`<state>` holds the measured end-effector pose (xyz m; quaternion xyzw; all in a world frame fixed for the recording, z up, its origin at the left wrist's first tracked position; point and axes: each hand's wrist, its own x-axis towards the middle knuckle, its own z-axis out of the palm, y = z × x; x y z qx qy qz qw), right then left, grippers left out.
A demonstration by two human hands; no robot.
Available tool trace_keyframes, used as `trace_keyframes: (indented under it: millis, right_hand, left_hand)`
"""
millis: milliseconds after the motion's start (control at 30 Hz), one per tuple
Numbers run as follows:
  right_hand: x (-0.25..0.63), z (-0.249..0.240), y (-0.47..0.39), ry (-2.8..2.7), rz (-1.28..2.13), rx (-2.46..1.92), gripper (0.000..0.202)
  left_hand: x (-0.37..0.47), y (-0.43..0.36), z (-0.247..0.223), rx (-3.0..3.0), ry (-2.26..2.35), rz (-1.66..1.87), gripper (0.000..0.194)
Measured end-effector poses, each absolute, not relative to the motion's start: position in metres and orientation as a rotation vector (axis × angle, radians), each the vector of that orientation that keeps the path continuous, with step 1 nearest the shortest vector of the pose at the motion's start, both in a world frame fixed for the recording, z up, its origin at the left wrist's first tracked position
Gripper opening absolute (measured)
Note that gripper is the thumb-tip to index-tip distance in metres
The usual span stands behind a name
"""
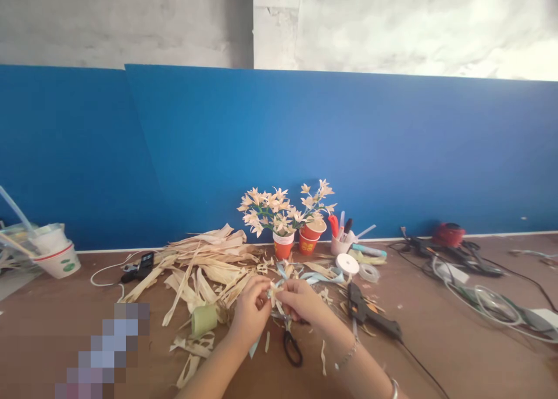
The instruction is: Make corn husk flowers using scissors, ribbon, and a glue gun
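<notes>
My left hand (251, 307) and my right hand (303, 300) meet at the middle of the table, fingertips pinched on a small pale husk flower (272, 293) between them. Its lower part is hidden by the fingers. Just below my hands lie black-handled scissors (292, 348), their blades partly covered. A black glue gun (370, 314) rests right of my right hand. Behind the hands, cream flowers (272, 207) stand in a red paper cup (283, 248), and more stand by a second red cup (308, 241). Dried husk strips (218, 265) are heaped to the left.
A green roll (204, 320) sits left of my left hand. White tape (347, 263), clear tape (368, 273) and a pen cup (340, 245) are behind the glue gun. Cables (492, 306) lie right; a white cup (58, 259) stands far left. A blue partition (349, 137) rises behind.
</notes>
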<state>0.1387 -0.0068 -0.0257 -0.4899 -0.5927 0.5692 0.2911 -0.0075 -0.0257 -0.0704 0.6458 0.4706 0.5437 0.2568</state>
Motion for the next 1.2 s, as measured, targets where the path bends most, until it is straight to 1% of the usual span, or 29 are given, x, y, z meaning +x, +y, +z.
trace_keyframes:
  millis: [133,400,633,967,1067,1200]
  right_hand:
    - [0.139,-0.026,-0.007,-1.588,1.499,-1.318,0.014]
    - [0.143,-0.024,-0.005,-1.687,1.447,-1.306,0.011]
    - [0.146,-0.026,-0.003,-1.718,1.362,-1.31,0.01]
    - [0.148,-0.02,-0.005,-1.649,1.515,-1.292,0.013]
    - [0.148,-0.018,-0.006,-1.615,1.545,-1.257,0.015]
    - [0.147,-0.022,-0.003,-1.473,1.593,-1.136,0.011]
  left_hand:
    - [-0.008,-0.028,-0.066,1.829,1.254,1.458,0.016]
    - [-0.008,-0.027,-0.065,1.813,1.21,1.491,0.017]
    - [-0.009,-0.027,-0.065,1.814,1.16,1.38,0.011]
    - [-0.009,-0.028,-0.06,1.713,1.1,1.416,0.014]
    - [-0.007,-0.028,-0.059,1.527,1.093,1.335,0.016]
    - [-0.007,-0.029,-0.056,1.133,1.058,1.23,0.027]
